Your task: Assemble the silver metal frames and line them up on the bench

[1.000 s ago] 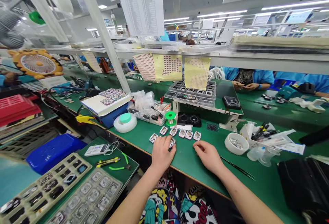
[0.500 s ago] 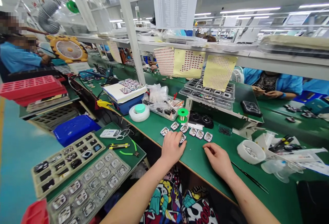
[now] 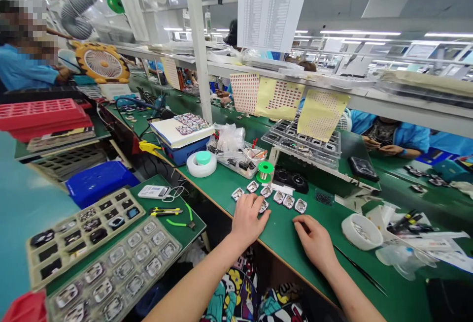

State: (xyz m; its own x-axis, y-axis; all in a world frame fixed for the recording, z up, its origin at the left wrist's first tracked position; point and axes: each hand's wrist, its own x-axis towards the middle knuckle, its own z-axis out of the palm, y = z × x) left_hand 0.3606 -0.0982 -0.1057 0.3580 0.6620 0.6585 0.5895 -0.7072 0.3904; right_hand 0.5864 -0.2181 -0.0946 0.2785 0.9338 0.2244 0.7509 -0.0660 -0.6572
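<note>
Several small silvery watch housings (image 3: 279,197) lie in a loose group on the green bench. My left hand (image 3: 248,219) rests over the near side of this group, its fingers bent down and its thumb alongside. One housing (image 3: 263,207) shows between its index finger and thumb; the rest of that grip is hidden. To the right, my right hand (image 3: 314,239) lies on the bench top with curled fingers, and nothing shows in them. Beside my right forearm lie black tweezers (image 3: 360,270).
Behind the housings stand a green solder spool (image 3: 265,171) and a parts box (image 3: 242,162). A white bowl (image 3: 362,231) of small pieces sits at right. At left, a side table carries a tray of housings (image 3: 121,268), green cutters (image 3: 181,222) and a yellow knife (image 3: 165,211).
The camera view has turned slightly, shifting the scene. My left hand stays over the same housings with its fingers slightly moved. My right hand keeps nearly the same place and pose.
</note>
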